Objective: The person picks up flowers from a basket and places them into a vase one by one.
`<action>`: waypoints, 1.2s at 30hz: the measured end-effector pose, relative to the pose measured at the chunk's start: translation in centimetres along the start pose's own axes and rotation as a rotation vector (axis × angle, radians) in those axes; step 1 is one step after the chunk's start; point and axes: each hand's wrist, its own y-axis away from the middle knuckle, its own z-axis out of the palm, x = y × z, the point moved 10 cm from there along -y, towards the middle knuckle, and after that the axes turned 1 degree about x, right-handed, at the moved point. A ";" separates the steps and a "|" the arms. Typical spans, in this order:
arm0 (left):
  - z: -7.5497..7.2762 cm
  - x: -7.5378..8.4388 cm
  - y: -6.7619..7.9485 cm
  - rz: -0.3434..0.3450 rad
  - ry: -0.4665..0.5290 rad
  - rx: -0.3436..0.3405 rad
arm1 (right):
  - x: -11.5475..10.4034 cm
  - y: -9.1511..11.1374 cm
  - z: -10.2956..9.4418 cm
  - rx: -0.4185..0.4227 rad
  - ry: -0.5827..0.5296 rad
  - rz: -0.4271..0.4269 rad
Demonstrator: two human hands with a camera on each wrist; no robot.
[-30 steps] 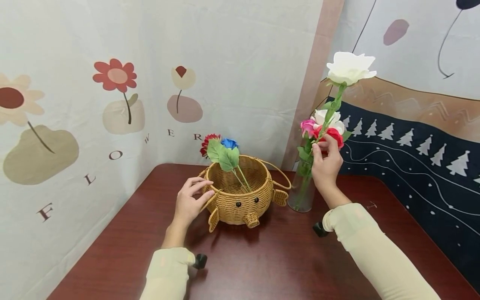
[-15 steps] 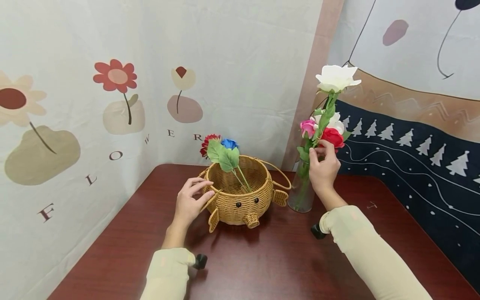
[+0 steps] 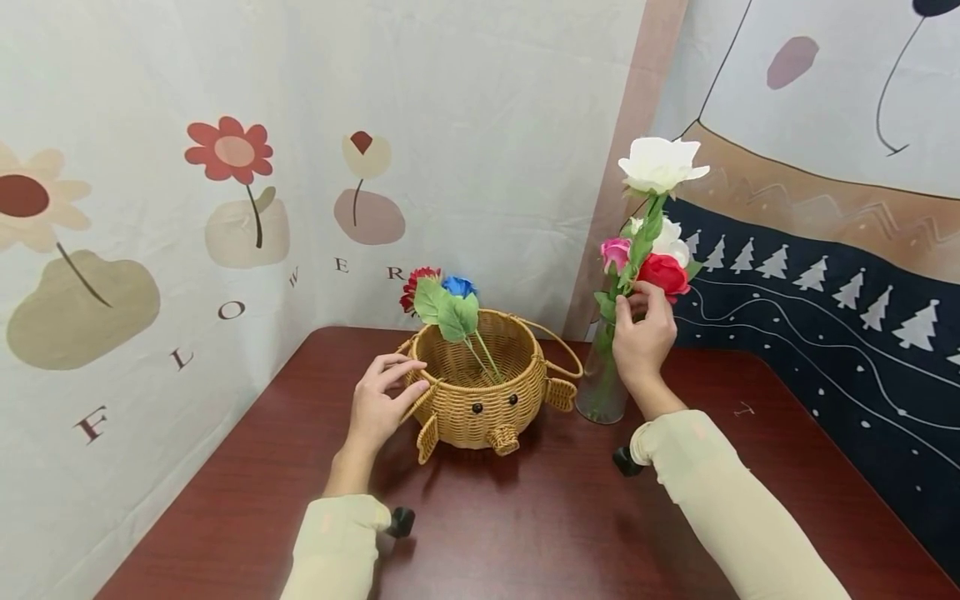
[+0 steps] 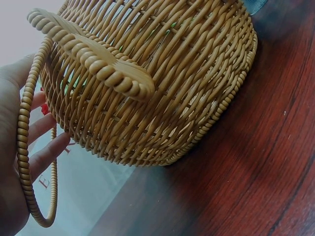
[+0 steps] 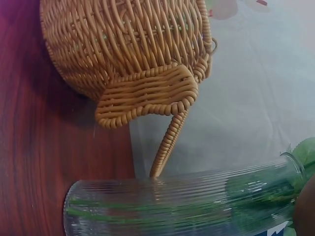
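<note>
My right hand pinches the stem of the tall white rose, above the vase; my left hand, fingers relaxed, touches the basket left of the vase. Rose: probably light, springy, easily crushed on top; best held by the stem.

Beyond the dark red table I see a pale curtain printed with flowers and letters; to my right, white trees on navy cloth, below, probably, brown hills.
</note>
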 end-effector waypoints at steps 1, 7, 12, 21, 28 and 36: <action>0.0 0.0 0.0 0.000 0.003 0.000 | 0.0 0.0 0.0 0.001 0.004 -0.002; 0.1 -0.1 0.0 -0.005 0.011 0.003 | -0.2 0.3 0.0 0.015 0.032 -0.027; 0.1 -0.1 0.0 -0.006 0.010 0.003 | -0.4 0.6 0.1 0.038 0.069 -0.068; 0.2 0.1 -0.1 -0.001 0.010 -0.001 | 0.1 1.3 0.4 0.034 0.129 -0.045; 0.1 0.1 0.0 0.003 0.015 0.002 | 0.1 1.5 0.7 0.041 0.164 -0.035; 0.0 -0.1 0.0 0.001 0.011 0.003 | 0.1 1.4 1.1 0.026 0.180 -0.023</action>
